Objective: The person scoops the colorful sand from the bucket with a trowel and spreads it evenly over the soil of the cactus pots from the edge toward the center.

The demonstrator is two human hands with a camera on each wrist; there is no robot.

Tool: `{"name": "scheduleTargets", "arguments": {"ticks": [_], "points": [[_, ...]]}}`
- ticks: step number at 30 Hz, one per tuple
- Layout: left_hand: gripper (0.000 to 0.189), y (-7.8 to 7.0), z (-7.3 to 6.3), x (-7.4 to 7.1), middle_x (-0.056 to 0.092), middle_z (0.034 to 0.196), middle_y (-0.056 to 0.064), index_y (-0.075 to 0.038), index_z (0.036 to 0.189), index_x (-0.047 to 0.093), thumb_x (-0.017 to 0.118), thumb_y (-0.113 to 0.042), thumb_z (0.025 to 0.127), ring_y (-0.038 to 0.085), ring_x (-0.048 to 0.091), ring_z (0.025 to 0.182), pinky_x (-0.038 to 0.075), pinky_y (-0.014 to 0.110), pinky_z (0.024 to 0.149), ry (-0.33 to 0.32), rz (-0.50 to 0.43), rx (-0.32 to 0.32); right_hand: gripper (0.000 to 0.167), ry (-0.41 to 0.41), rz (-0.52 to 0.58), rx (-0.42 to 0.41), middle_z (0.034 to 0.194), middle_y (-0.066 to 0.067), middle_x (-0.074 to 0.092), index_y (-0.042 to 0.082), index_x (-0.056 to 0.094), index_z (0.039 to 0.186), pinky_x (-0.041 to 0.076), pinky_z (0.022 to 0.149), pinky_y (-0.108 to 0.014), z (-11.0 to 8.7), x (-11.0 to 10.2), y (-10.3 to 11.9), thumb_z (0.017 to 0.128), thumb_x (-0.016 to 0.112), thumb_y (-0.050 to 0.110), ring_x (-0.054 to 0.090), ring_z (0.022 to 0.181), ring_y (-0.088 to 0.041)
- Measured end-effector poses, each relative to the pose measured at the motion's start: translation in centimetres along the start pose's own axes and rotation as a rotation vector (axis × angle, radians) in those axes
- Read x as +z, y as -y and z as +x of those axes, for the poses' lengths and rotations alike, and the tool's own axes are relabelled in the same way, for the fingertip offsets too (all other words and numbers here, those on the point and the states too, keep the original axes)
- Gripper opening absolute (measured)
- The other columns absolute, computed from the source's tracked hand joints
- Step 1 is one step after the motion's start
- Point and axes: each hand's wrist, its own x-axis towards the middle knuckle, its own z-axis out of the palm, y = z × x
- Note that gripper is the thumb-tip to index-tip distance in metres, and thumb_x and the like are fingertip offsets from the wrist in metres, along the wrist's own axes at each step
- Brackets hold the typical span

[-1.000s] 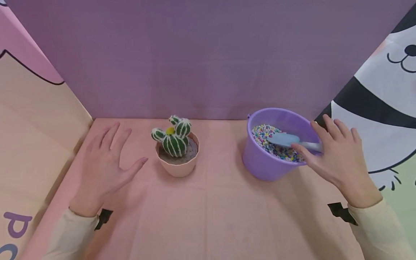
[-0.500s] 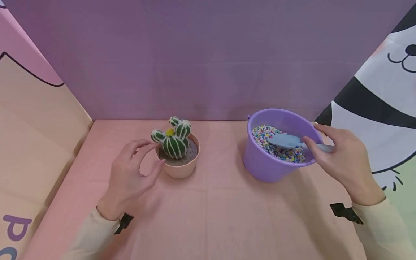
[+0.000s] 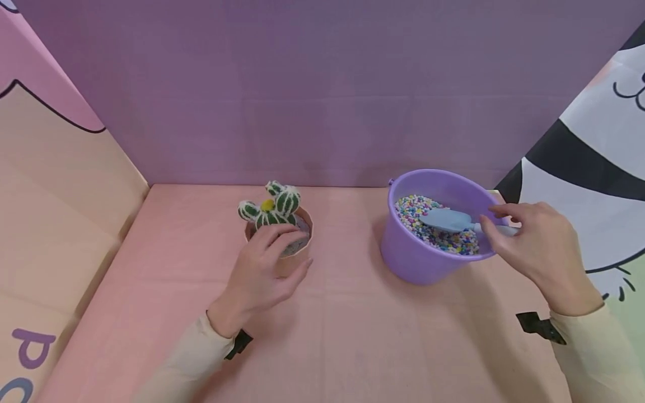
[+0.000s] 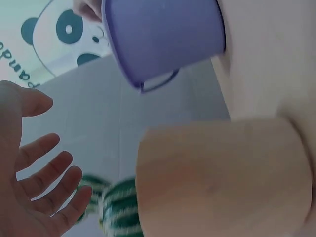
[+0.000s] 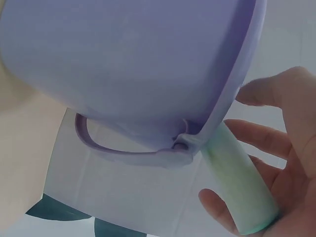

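Note:
In the head view my left hand (image 3: 267, 274) hovers in front of the potted cactus (image 3: 274, 215), thumb apart from its loosely bent fingers, holding nothing. The left wrist view shows a gap between that hand and the peach flowerpot (image 4: 217, 177). The cactus is green with white stripes and a yellow flower; my hand hides part of its pot in the head view. My right hand (image 3: 546, 254) has its fingers curled round the handle (image 5: 242, 182) of a light blue toy shovel (image 3: 448, 220) at the bucket's rim. The shovel's blade lies on coloured beads (image 3: 413, 210) inside the purple bucket (image 3: 415, 260).
A pink cloth (image 3: 353, 341) covers the table. Behind it rises a purple backdrop (image 3: 322, 95). A printed panda panel (image 3: 579, 190) borders the right, and a beige panel (image 3: 55, 184) the left. The bucket's carrying handle (image 5: 123, 153) hangs down its side.
My left hand has moved right, from left of the cactus to in front of its pot. My right hand has closed round the shovel's handle, and the shovel has shifted slightly to the right.

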Motion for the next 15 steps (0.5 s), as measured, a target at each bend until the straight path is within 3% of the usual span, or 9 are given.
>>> {"name": "scheduleTargets", "arguments": {"ticks": [2, 5, 10, 15], "points": [[0.041, -0.4, 0.2, 0.8, 0.071, 0.123, 0.01, -0.008, 0.123, 0.073, 0.085, -0.021, 0.086, 0.028, 0.068, 0.112, 0.06, 0.041, 0.092, 0.004, 0.002, 0.036, 0.03, 0.01, -0.014, 0.004, 0.079, -0.022, 0.076, -0.002, 0.082, 0.098, 0.039, 0.053, -0.04, 0.0, -0.1, -0.1, 0.086, 0.078, 0.025, 0.064, 0.077, -0.039], [0.042, -1.0, 0.5, 1.8, 0.071, 0.125, 0.009, -0.009, 0.125, 0.072, 0.084, -0.024, 0.087, 0.026, 0.067, 0.114, 0.059, 0.039, 0.097, 0.034, 0.008, 0.051, 0.03, 0.016, -0.019, 0.01, 0.078, -0.021, 0.076, -0.001, 0.083, 0.097, 0.04, 0.053, -0.041, -0.1, -0.2, -0.2, 0.084, 0.08, 0.026, 0.064, 0.076, -0.039], [0.046, -2.1, 1.2, 3.0, 0.069, 0.134, 0.008, -0.012, 0.131, 0.071, 0.082, -0.03, 0.091, 0.025, 0.064, 0.126, 0.055, 0.04, 0.108, 0.11, -0.035, -0.039, 0.034, 0.03, -0.016, 0.008, 0.093, -0.024, 0.079, 0.001, 0.083, 0.1, 0.046, 0.059, -0.052, -0.1, -0.3, -0.4, 0.08, 0.084, 0.028, 0.067, 0.083, -0.041], [0.046, -2.6, 2.0, 4.2, 0.065, 0.142, 0.003, -0.015, 0.136, 0.069, 0.078, -0.034, 0.095, 0.022, 0.061, 0.135, 0.05, 0.041, 0.115, 0.184, -0.118, -0.158, 0.031, 0.06, -0.027, 0.012, 0.093, -0.021, 0.08, 0.004, 0.084, 0.099, 0.044, 0.054, -0.045, -0.1, -0.6, -0.8, 0.079, 0.088, 0.028, 0.069, 0.082, -0.041]]}}
